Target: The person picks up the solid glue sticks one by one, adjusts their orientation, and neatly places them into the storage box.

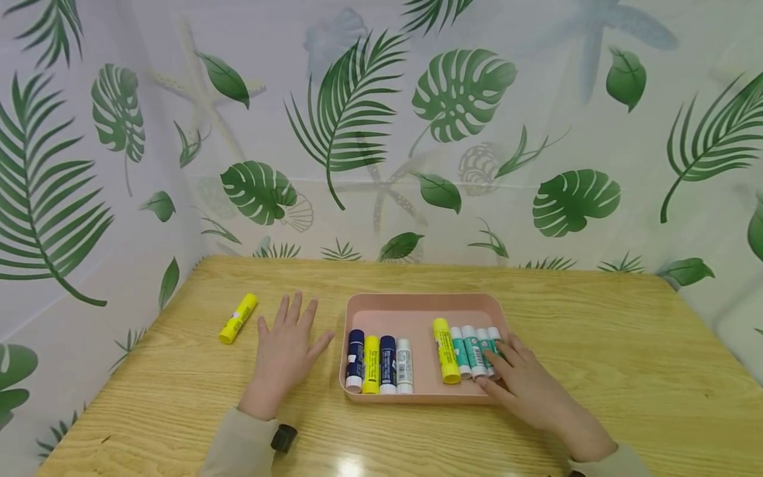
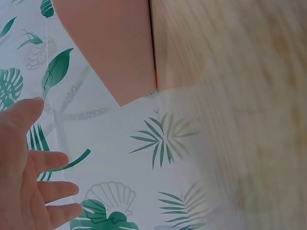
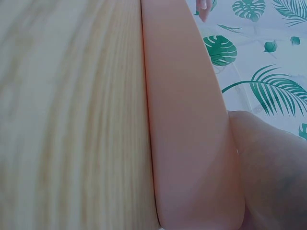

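My left hand is spread over the table, between the tray's left end and a lone yellow glue stick, holding nothing. In the left wrist view its fingers are apart. At the right end of the pink tray, my right hand reaches over the rim, fingertips on a row of turquoise-and-white glue sticks. A larger yellow glue stick lies beside that row. Along the tray's left side lie two navy glue sticks, a yellow one and a white one.
The tray stands mid-table on a wooden tabletop. A leaf-printed cloth hangs behind the table's far edge and along its sides. In the right wrist view the tray's front wall fills the middle.
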Demonstrator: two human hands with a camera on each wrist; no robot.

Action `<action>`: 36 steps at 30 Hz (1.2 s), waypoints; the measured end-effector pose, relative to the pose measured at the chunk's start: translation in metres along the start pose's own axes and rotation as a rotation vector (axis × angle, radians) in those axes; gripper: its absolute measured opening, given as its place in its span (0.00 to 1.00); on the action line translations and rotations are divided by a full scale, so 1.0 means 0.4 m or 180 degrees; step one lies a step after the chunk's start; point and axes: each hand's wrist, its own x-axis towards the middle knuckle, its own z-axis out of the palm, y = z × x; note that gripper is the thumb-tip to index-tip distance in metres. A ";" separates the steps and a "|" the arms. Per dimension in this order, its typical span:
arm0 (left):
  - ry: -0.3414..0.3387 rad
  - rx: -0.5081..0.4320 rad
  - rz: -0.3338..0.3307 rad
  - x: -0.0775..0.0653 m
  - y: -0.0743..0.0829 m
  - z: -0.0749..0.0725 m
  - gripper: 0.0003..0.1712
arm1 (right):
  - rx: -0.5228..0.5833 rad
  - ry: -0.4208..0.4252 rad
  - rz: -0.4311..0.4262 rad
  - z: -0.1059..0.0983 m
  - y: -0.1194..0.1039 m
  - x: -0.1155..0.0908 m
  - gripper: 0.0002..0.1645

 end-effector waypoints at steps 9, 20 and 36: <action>0.0086 0.0022 0.0051 0.000 0.004 -0.012 0.35 | 0.0006 0.0002 -0.0007 -0.004 0.000 0.000 0.36; 0.0291 -0.0367 -0.0106 0.023 -0.041 -0.003 0.28 | -0.0015 0.0050 -0.0059 -0.002 0.001 -0.004 0.35; -0.0126 -0.0193 -0.0469 0.102 -0.201 -0.057 0.16 | 0.0029 0.0025 -0.0037 -0.004 0.002 -0.002 0.38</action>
